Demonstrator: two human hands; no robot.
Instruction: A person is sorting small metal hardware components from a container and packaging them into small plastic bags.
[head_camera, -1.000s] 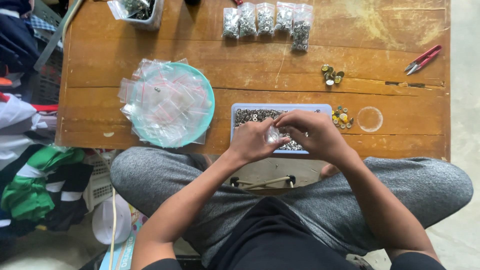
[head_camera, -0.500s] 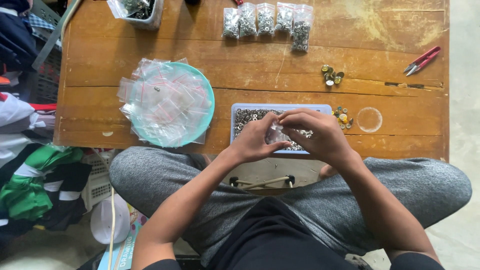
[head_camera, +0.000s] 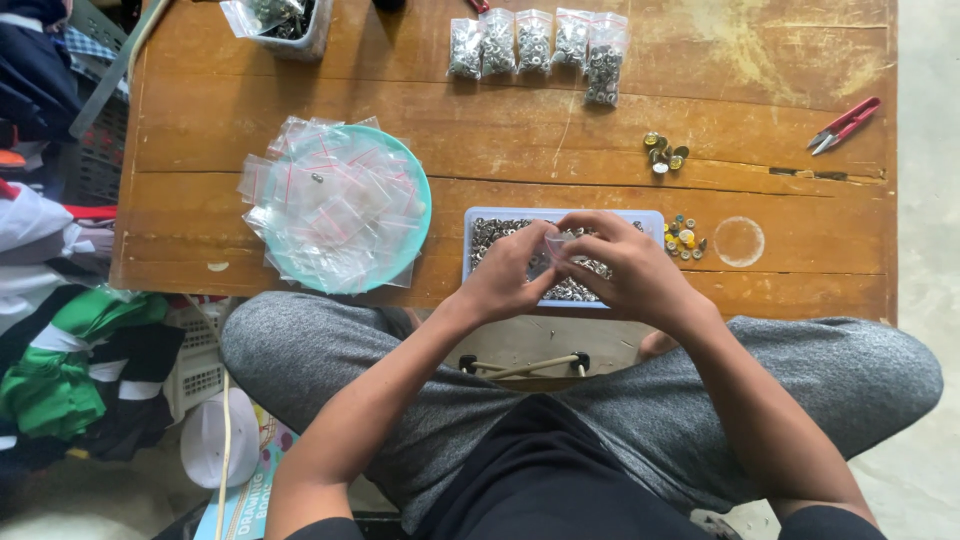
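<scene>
- The left hand (head_camera: 510, 272) and right hand (head_camera: 625, 268) met over a shallow blue tray (head_camera: 655, 218) at the near edge of the table (head_camera: 560, 150).
- Both hands were pressed close together, fingertips pinching a small clear bag (head_camera: 556, 244) between them; the bag hung just above the tray.
- The tray held a heap of small silver metal pieces (head_camera: 495, 230); whether any sat inside the bag could not be told.
- At 9 o'clock from the tray stood a teal plate (head_camera: 420, 215), piled with empty clear zip bags (head_camera: 330, 205) that spilled over its left rim.
- At 3 o'clock, just beside the tray, lay a cluster of small gold and coloured pieces (head_camera: 685, 238), and past it a clear round lid (head_camera: 739, 241).
- At 1 o'clock from the tray sat a second little cluster of brass-coloured pieces (head_camera: 664, 153).
- At 12 o'clock, near the far edge, five filled bags (head_camera: 535, 42) of silver pieces lay in a row, the right-most one lower than the others.
- At 2 o'clock, well apart, red snips (head_camera: 845, 124) lay near the table's right edge.
- At 11 o'clock, in the far left corner, a clear box (head_camera: 290, 25) held more bagged pieces.
- The person sat cross-legged in grey trousers (head_camera: 320, 350), knees against the table.
- At 8 o'clock, on the floor, lay green and white clothes (head_camera: 70, 380).
</scene>
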